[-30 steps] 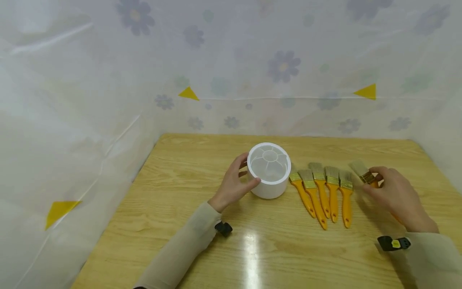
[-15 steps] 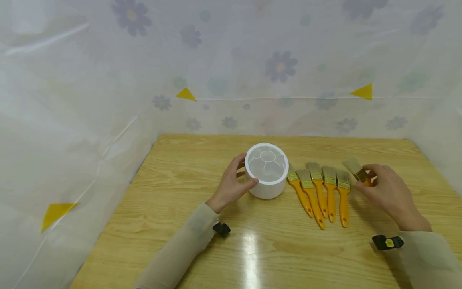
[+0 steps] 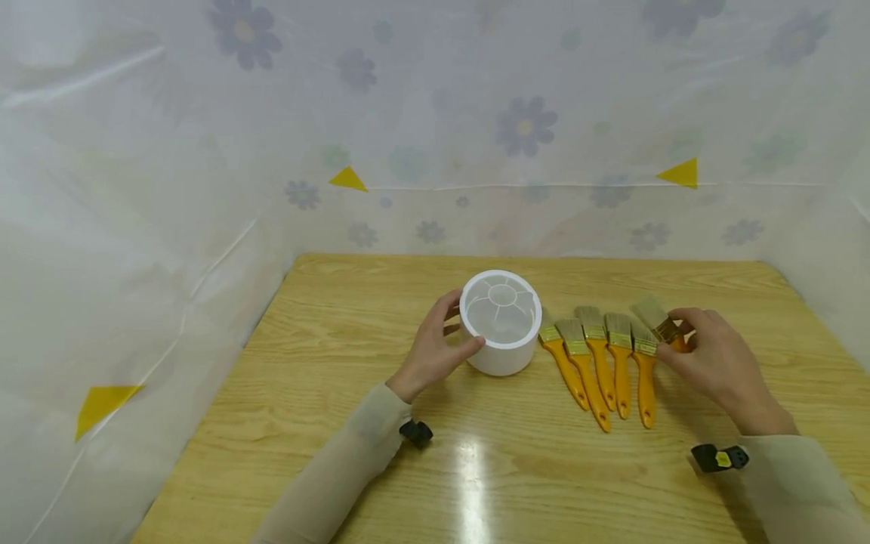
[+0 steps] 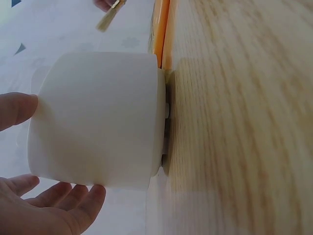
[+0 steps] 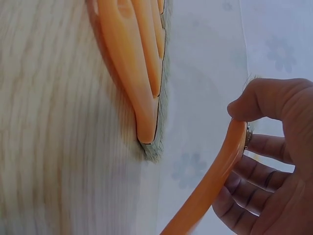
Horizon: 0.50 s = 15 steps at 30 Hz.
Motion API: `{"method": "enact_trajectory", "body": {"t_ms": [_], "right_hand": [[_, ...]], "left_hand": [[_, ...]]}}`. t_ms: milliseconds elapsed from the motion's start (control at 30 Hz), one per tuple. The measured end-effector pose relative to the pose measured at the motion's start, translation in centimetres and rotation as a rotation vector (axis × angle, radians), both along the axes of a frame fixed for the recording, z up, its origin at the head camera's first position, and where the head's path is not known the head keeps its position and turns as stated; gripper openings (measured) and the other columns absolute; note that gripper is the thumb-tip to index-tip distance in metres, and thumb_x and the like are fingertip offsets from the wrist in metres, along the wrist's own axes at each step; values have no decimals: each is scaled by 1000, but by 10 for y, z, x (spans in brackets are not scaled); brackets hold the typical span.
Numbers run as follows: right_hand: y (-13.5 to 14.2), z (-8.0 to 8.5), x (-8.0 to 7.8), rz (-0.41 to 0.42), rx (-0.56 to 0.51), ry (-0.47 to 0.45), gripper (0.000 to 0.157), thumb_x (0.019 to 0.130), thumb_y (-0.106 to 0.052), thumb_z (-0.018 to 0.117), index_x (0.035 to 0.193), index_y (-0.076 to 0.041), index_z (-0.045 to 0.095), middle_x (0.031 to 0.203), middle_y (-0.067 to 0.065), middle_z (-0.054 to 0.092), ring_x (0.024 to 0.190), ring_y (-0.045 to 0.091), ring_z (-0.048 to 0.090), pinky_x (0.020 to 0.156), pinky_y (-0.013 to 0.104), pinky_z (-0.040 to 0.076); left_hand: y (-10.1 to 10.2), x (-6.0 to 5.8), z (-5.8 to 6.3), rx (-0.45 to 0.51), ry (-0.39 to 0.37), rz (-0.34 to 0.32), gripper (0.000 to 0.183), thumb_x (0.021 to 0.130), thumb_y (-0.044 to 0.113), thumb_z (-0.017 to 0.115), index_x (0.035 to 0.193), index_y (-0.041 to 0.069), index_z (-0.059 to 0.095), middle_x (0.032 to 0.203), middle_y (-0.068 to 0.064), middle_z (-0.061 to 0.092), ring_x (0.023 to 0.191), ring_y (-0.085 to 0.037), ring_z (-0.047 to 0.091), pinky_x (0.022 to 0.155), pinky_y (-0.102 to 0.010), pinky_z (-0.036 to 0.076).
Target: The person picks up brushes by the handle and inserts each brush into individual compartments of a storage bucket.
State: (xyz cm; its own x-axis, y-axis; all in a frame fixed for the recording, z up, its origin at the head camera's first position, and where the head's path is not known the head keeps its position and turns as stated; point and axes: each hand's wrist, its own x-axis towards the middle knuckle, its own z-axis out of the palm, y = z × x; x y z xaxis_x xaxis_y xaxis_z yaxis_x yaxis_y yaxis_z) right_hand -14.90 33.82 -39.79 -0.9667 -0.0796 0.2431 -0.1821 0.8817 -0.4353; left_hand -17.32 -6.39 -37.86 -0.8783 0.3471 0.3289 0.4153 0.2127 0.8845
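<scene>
A white round tub point(image 3: 501, 359) with a thick rim stands on the wooden table, a pale ring-and-spoke pattern showing inside it. My left hand point(image 3: 435, 351) holds it from the left, thumb at the rim and fingers against the far side; the left wrist view shows its smooth wall point(image 4: 98, 117). To the right, my right hand point(image 3: 717, 366) pinches a paintbrush point(image 3: 652, 313) near its metal ferrule, bristles pointing up and left, raised above the table. Its orange handle point(image 5: 210, 186) hangs below the thumb in the right wrist view. Several similar paintbrushes point(image 3: 596, 363) lie between tub and right hand.
The lying brushes fan out side by side, bristles toward the back, the leftmost close beside the tub. The wooden table point(image 3: 326, 347) ends at a back wall of flowered sheeting point(image 3: 408, 113), with a pale sheet point(image 3: 136, 264) along the left.
My right hand has moved left with the paintbrush, whose bristles now overlap the rightmost lying brush in the head view. My left hand stays on the tub; the whole view has shifted slightly.
</scene>
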Motion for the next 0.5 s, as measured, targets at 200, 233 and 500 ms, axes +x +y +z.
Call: {"method": "enact_trajectory", "body": {"t_ms": [200, 233, 500], "right_hand": [[-5, 1, -2, 8, 9, 26, 54, 85, -22, 69, 127, 5, 49, 103, 19, 50, 80, 33, 55, 56, 36, 42], [-6, 2, -3, 10, 12, 30, 54, 85, -22, 69, 127, 5, 50, 102, 19, 50, 80, 33, 55, 56, 36, 42], [-15, 5, -4, 6, 10, 38, 54, 84, -21, 71, 127, 4, 50, 102, 18, 50, 80, 33, 55, 57, 36, 42]], "left_hand": [[0, -12, -21, -12, 8, 21, 75, 82, 9, 75, 145, 4, 34, 140, -15, 43, 125, -35, 45, 96, -55, 44], [-1, -15, -25, -17, 12, 25, 75, 82, 11, 75, 145, 6, 34, 141, -13, 43, 125, -33, 45, 96, -54, 44], [-2, -20, -35, -42, 23, 35, 76, 82, 21, 76, 146, 15, 36, 140, -2, 44, 124, -24, 47, 95, -46, 47]]}}
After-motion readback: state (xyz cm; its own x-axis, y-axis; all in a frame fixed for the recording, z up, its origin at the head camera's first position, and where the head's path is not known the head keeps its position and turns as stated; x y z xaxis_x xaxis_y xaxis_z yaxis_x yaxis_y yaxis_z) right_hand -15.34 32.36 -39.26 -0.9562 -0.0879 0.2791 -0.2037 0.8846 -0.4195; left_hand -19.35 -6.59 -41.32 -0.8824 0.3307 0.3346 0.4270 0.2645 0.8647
